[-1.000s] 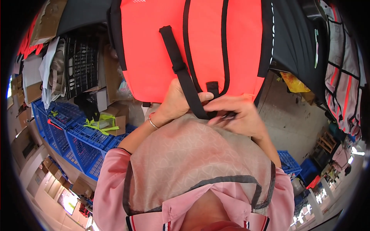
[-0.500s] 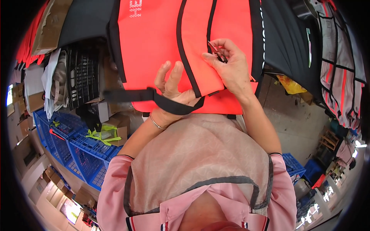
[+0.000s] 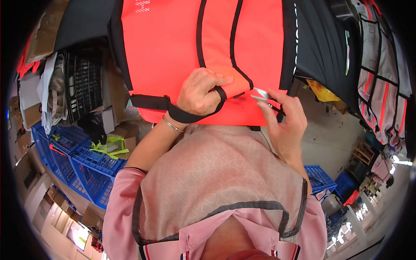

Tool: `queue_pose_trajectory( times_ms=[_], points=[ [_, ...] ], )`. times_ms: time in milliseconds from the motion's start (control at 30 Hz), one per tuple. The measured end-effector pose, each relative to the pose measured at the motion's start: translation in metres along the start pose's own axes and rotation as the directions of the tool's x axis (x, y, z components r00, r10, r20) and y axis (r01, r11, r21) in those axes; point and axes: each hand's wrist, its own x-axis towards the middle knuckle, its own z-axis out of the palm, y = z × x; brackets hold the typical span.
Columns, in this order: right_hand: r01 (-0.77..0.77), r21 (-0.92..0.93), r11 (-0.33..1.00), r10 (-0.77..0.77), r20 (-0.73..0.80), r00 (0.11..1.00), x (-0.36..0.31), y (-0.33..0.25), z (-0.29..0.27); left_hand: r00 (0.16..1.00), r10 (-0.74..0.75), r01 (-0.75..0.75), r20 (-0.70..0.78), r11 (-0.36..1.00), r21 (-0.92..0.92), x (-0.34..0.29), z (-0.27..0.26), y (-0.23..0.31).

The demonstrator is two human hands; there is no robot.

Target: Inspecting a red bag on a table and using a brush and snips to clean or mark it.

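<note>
- The orange-red bag (image 3: 160, 52) is lying in front of the person, just beyond the apron (image 3: 216, 160); its fabric is looking smooth, pliable and fairly light, with little that could break.
- The shoulder strap (image 3: 216, 43) is running down the middle of the bag and bending near its lower edge; it is probably feeling softly padded, with firmer black binding along both sides.
- The left hand (image 3: 201, 92) is curling over the lower middle of the bag, its fingers and thumb clamping the shoulder strap's end. That thick, folded end is offering the surest hold.
- The black webbing (image 3: 149, 102) is looping under that hand and trailing across the bag's lower left corner; it is seeming flat, limp and perhaps slippery, so a pinch near the bag would be steadying it best.
- The right hand (image 3: 288, 121) is closing thumb and fingers around small snips (image 3: 261, 92) at the bag's lower right. Their slim metal blades are standing apart beside the shoulder strap's corner; whether they are touching it, I cannot tell. The dark handle is giving the safer grip.
</note>
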Motion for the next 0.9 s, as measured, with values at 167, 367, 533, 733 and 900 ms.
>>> queue_pose_trajectory(
  times_ms=[167,367,533,733,900],
  points=[
    [0.174,-0.214,0.961,-0.189,-0.053,0.98,0.0,0.004,0.008,1.0,-0.026,0.026,-0.003,1.0,0.002,0.004,0.003,0.005],
    [0.246,-0.306,0.92,-0.268,-0.034,0.963,0.002,0.006,0.012,0.998,-0.055,0.055,0.025,0.998,0.018,0.007,0.001,0.009],
    [0.272,-0.341,0.9,-0.292,-0.008,0.956,0.0,0.007,0.012,0.999,-0.053,0.053,0.007,0.998,0.036,0.006,0.002,0.009],
    [0.287,-0.373,0.883,-0.306,0.007,0.952,0.001,0.006,0.013,0.998,-0.058,0.058,0.011,0.998,0.025,0.006,0.001,0.008],
    [0.317,-0.379,0.869,-0.333,0.025,0.943,0.003,0.004,0.012,0.994,-0.079,0.077,0.07,0.997,0.018,0.003,0.0,0.006]
  ],
)
